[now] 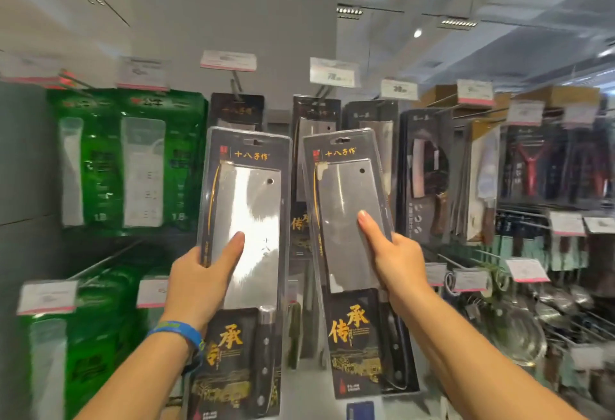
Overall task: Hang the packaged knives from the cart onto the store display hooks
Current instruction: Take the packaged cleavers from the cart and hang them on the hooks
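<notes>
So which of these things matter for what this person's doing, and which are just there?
Part of the job: left hand, left knife pack, right hand, right knife pack, display hook.
Just there: green packs, price tags, metal kitchenware, wristband.

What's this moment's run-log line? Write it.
left hand: grips left cleaver pack | right hand: grips right cleaver pack | both packs held up before display hooks | hung: neither
</notes>
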